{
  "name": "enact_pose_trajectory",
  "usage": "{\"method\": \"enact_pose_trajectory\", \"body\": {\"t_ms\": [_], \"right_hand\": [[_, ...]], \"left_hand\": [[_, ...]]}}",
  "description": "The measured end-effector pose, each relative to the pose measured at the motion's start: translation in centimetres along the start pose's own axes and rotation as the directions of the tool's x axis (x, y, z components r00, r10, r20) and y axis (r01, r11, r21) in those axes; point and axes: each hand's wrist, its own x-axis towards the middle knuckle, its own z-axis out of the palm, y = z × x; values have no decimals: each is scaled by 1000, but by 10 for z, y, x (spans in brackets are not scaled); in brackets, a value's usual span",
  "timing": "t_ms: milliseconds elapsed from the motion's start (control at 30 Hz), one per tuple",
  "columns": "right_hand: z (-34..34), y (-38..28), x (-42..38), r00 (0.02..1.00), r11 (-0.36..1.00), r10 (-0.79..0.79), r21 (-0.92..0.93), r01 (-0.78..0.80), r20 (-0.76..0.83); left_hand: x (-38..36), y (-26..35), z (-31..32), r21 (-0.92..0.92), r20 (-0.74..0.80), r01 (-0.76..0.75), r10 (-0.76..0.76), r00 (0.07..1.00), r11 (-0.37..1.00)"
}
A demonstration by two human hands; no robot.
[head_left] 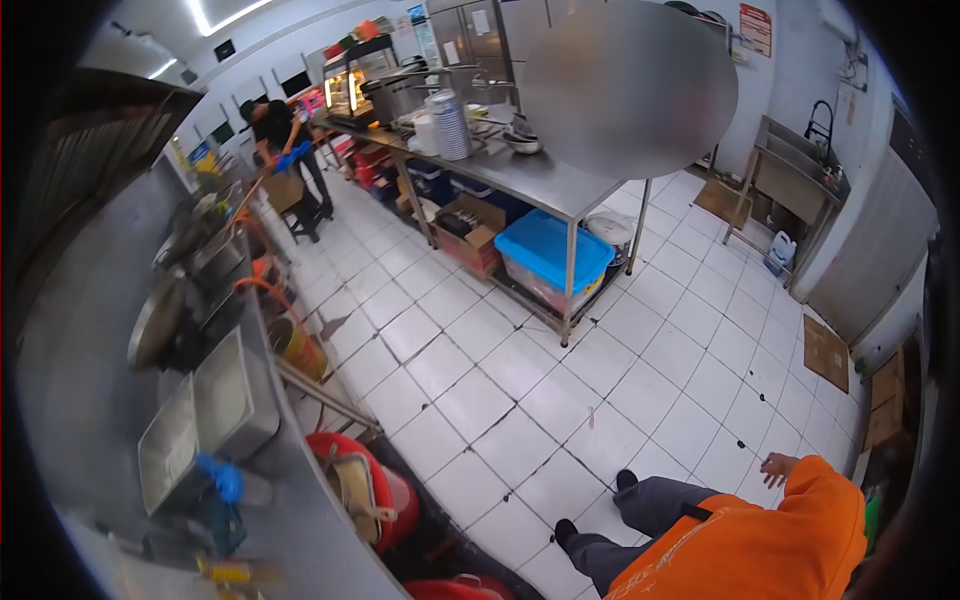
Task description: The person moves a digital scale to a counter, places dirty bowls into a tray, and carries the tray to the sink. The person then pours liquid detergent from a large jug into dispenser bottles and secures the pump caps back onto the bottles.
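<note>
Right hand [778,470], bare, out of orange sweatshirt sleeve [825,490]: fingers loosely apart, clear of any grasp, above white square-tiled floor [560,390]. Left hand: outside view, state cannot be told. Nearest to right hand: floor below; farther toward right edge, flat brown rectangular mat [826,355] on the tiles and brown box-shaped object [885,420], contents not readable.

Left side, on long steel table [305,520]: two rectangular grey metal pans, side by side. Farther pan [262,425] with pale contents low inside; nearer pan [150,480] also with whitish contents, blurred. Just beside, blurred bright-blue object [226,480], identity unclear. Below table edge, round red plastic tub [402,505] with beige, flat-sided item [352,488] in it.

Middle, on steel-topped table [580,190]: tall stack of blue-and-white bowls [450,125]; at far end, lit glass display case [345,92], contents too small to name. On shelf beneath: rectangular bin with bright-blue lid [553,248], closed, pale contents through wall; just beside, open brown cardboard box [480,250] with dark items inside.

Far left: co-worker in black clothing [275,125], bent over brown box [284,192], blue material [292,157] at hands.
</note>
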Motion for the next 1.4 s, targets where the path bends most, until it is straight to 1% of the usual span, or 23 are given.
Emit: {"method": "enact_pose_trajectory", "body": {"t_ms": [100, 167, 233, 333, 367, 400, 433, 533, 600, 633, 667, 700, 733, 767, 800, 867, 933, 1033, 1100, 1167, 1267, 1300, 1400], "right_hand": [[-12, 35, 33, 985, 991, 123, -65, -116, 120], [-18, 42, 49, 981, 987, 142, -98, -130, 129], [-30, 45, 71, 987, 988, 101, -133, -85, 121], [-61, 44, 117, 993, 982, -97, -159, 106, 62], [-74, 37, 133, 988, 985, -151, -77, 153, 29], [-88, 17, 149, 999, 966, -28, 256, 34, -27], [-105, 4, 154, 997, 936, -71, 348, 57, 28], [-168, -57, 164, 980, 925, -58, 380, -19, 190], [-192, -88, 162, 984, 849, -131, 499, 176, -124], [-203, -106, 179, 968, 808, -167, 536, 242, -186], [-217, -120, 193, 947, 764, -197, 565, 311, -255], [-232, -134, 199, 942, 769, -205, 551, 323, -265], [-251, -168, 189, 936, 773, -216, 537, 337, -277], [-267, -192, 191, 928, 748, -258, 553, 367, -267], [-283, -216, 197, 918, 721, -301, 568, 397, -259], [-319, -267, 211, 880, 702, -392, 531, 475, -270], [-361, -326, 227, 789, 617, -508, 494, 613, -344], [-447, -434, 221, 694, 446, -571, 543, 711, -439], [-507, -509, 233, 637, 326, -596, 578, 748, -489], [-572, -587, 246, 586, 243, -574, 564, 789, -572], [-661, -688, 254, 493, 144, -513, 495, 857, -703], [-689, -720, 257, 454, 110, -486, 463, 879, -747], [-756, -801, 274, 389, 188, -526, 342, 920, -756]], "left_hand": [[3, -32, 67, 87, 18, 4, -6, 1000, 996], [-5, -59, 102, 141, 10, 5, -6, 1000, 990], [-20, -88, 137, 177, -11, -2, 4, 1000, 984], [-56, -144, 191, 198, -50, -14, 24, 998, 980], [-71, -164, 208, 201, -69, -22, 37, 997, 979], [-86, -184, 223, 202, -89, -36, 55, 995, 979], [-104, -206, 239, 209, -112, -46, 71, 991, 977], [-146, -260, 268, 233, -164, -96, 137, 977, 968], [-161, -287, 292, 205, -154, -172, 205, 967, 964], [-168, -300, 310, 197, -119, -201, 227, 967, 960], [-175, -311, 338, 209, -15, -235, 244, 970, 949], [-213, -315, 390, 385, 167, -215, 161, 973, 897], [-265, -321, 451, 356, 291, -283, 182, 939, 891], [-297, -324, 501, 453, 389, -336, 156, 908, 826], [-312, -336, 546, 433, 484, -427, 195, 853, 794], [-353, -342, 628, 427, 704, -585, 152, 694, 689], [-363, -354, 698, 385, 829, -689, 97, 551, 614], [-369, -382, 793, 399, 838, -695, 71, 542, 599], [-371, -400, 841, 422, 846, -742, 67, 529, 521], [-383, -416, 889, 469, 839, -768, 53, 542, 435], [-393, -441, 948, 548, 817, -737, -62, 574, 397], [-396, -449, 964, 547, 826, -756, -81, 558, 360], [-414, -469, 1005, 615, 785, -711, -186, 591, 341]]}}
